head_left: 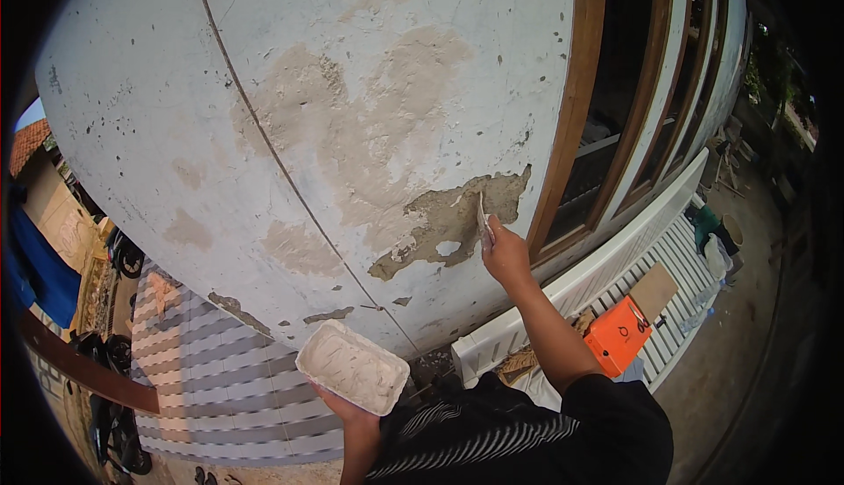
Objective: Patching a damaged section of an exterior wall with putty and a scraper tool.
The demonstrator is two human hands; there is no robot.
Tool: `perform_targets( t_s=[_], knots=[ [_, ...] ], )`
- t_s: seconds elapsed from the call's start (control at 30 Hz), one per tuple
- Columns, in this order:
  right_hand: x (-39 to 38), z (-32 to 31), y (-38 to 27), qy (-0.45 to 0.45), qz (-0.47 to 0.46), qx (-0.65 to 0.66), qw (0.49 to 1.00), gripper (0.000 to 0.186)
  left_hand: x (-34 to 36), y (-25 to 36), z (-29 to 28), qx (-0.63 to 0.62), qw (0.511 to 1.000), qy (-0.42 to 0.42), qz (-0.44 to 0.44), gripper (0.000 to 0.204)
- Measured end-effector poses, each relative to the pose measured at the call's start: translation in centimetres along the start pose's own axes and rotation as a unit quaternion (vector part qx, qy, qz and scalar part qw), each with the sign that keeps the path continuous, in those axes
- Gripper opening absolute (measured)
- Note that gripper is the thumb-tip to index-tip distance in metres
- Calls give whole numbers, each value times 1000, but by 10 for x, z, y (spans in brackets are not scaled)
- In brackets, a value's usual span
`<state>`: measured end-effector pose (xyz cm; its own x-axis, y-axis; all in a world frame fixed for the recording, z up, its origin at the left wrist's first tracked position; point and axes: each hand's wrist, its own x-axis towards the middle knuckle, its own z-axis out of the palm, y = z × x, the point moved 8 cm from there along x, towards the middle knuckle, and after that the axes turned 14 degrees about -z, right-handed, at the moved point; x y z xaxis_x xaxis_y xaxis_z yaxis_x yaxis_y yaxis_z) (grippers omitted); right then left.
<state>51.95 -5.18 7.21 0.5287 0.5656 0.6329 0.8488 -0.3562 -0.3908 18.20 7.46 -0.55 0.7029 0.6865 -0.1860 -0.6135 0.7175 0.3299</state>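
My right hand (507,255) is closed around a putty knife (483,218), its thin blade seen nearly edge-on against the wall. The blade is at a bare grey-brown patch (453,212) where the paint has come off; whether it presses on the surface I cannot tell. Low on the left, my left hand (352,410) holds a white rectangular tub (353,367) from below, its fingers mostly hidden under it. Pale beige filler paste (352,364) lies in the tub. Dried beige filler (352,142) covers a wide area of the white wall (492,72) above the bare patch.
A thin cable (264,133) runs diagonally down the wall. To the right are brown wooden window frames (563,124) and a white slatted bench (677,327) bearing an orange case (617,335). Striped floor tiles (229,388) lie below left, with parked motorbikes (114,397) beyond.
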Motion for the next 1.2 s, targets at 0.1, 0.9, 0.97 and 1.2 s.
perform_targets(
  t_s=[0.1,0.9,0.97,1.2],
  knots=[
    [-7,14,-2,-41,-14,1,999,23,0,1,4,-9,1000,-2,6,63],
    [-14,9,24,-19,60,19,998,22,4,0,-7,-15,1000,-3,4,63],
    [-18,25,10,-62,19,13,998,24,4,-2,-6,-7,1000,-1,-2,64],
    [-16,4,30,19,34,23,999,28,2,-1,-5,7,1000,-10,9,65]
  ],
)
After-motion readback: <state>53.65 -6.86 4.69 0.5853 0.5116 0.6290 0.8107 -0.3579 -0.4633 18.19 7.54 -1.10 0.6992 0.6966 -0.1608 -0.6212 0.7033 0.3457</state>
